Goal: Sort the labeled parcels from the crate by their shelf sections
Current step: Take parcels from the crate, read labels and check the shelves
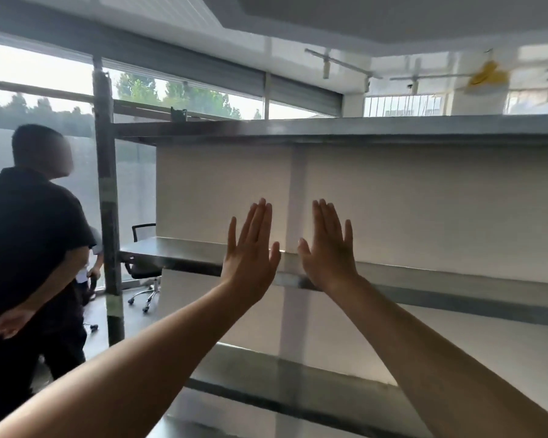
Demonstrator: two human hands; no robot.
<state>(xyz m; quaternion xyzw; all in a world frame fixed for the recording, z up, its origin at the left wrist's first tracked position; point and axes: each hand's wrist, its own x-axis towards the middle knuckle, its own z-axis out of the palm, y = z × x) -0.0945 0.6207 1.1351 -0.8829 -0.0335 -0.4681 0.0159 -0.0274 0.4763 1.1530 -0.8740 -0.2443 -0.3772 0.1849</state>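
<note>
And there was the grey metal shelving rack (pixel 456 298), right in front of the wearer, three flat tiers in sight running off to the right: the top tier (pixel 361 129) about level with the head, the middle tier (pixel 178 251) at hand height, the lower tier (pixel 298 384) below the forearms. Where the parcels and the crate stood, I could not tell from here.

Both bare arms were stretched out towards the rack. The left hand (pixel 250 260) was up, its back to the camera, fingers straight and pressed together, thumb spread, grasping nothing. The right hand (pixel 329 257) mirrored it just beside, the same flat, released fingers, the two hands apart with a narrow gap between the thumbs. They sat in front of the middle tier's front edge; whether they touched it, I could not tell.

Behind the tiers ran a plain white back panel (pixel 219 191) with a pale vertical strip (pixel 296 184) rising between the hands. At the rack's left end stood a dark grey upright post (pixel 108 200), and a small dark object (pixel 178 113) sat on the top tier near it.

Off to the left a bystander in a black short-sleeved shirt (pixel 29 232) stood turned away, arms held behind the back. Past the post was a black swivel office chair (pixel 143 270), and beyond that a wide window (pixel 45 74) with trees outside.
</note>
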